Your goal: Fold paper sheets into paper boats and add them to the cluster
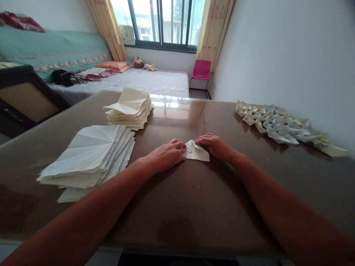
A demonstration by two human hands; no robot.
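Note:
A small sheet of folded paper (197, 154) lies on the brown tabletop (191, 203) in front of me, its top coming to a point with a crease down the middle. My left hand (168, 155) is closed on its left side, fingers bent together at the edge. At the upper right fold, the fingers of my right hand (217, 146) are pressed together on the paper. My left thumb is partly hidden. Left of my hands stand a stack of creased white paper (85, 147) and, behind it, a stack of yellowish paper (131, 105).
Many folded paper boats (274, 123) sit in rows at the table's right, by the white wall (291, 55). Beyond the table are a bed (166, 79), a pink chair (201, 70) and a window. A dark cabinet (27, 99) stands at the left.

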